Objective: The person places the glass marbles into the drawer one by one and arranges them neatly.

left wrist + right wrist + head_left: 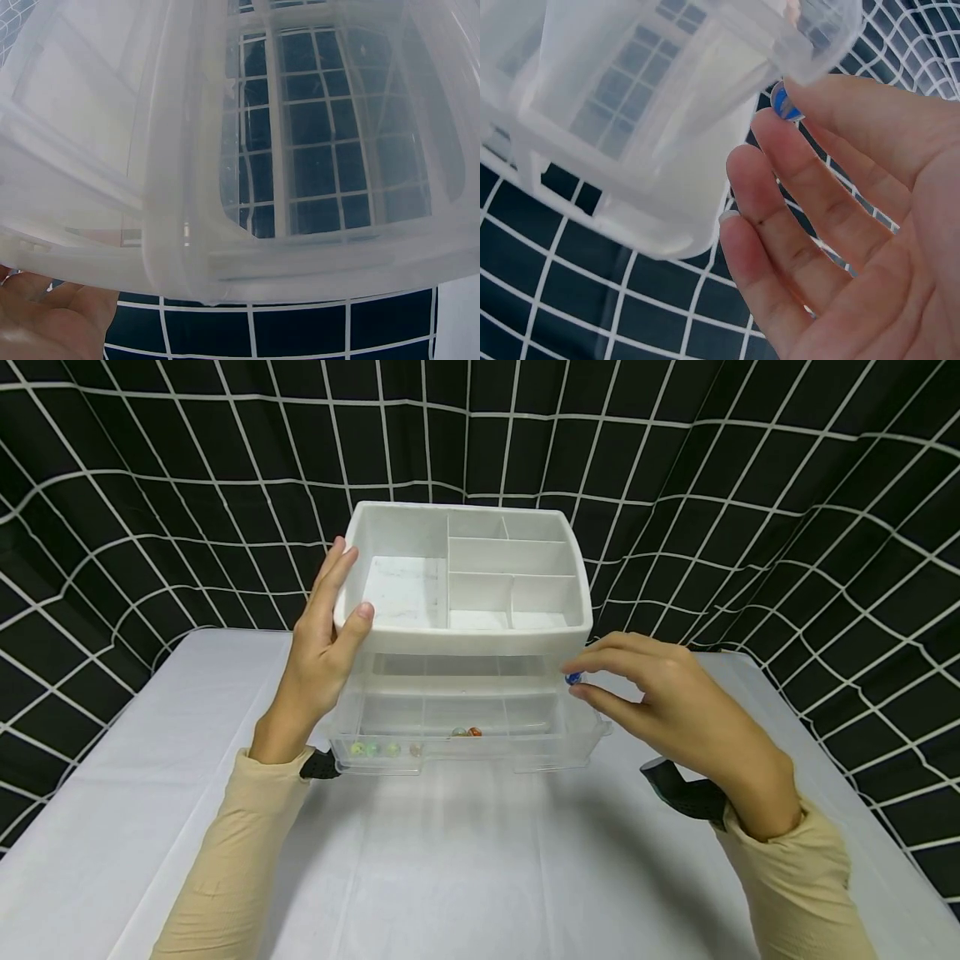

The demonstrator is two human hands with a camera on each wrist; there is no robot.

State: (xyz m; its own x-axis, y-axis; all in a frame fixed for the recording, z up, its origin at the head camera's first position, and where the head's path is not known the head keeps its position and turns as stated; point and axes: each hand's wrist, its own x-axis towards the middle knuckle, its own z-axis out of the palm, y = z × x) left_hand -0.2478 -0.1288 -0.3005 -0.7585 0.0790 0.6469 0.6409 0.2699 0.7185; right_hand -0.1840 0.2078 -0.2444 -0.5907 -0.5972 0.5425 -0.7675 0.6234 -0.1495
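Note:
A white plastic drawer organizer (465, 642) with a divided top tray stands on the table. Its lower clear drawer (480, 752) is pulled out toward me. Several marbles (393, 749) lie along the drawer's front left, and a red-orange marble (475, 732) sits beside a pale one near the middle. My left hand (315, 652) rests against the organizer's left side, fingers extended, thumb on the front rim. Between thumb and index finger my right hand (660, 702) pinches a blue marble (784, 103), close by the organizer's right side; its other fingers are spread.
A white cloth (450, 860) covers the table. Black fabric with a white grid (465, 452) hangs behind and at both sides. Dark wrist straps (686, 789) show below the hands.

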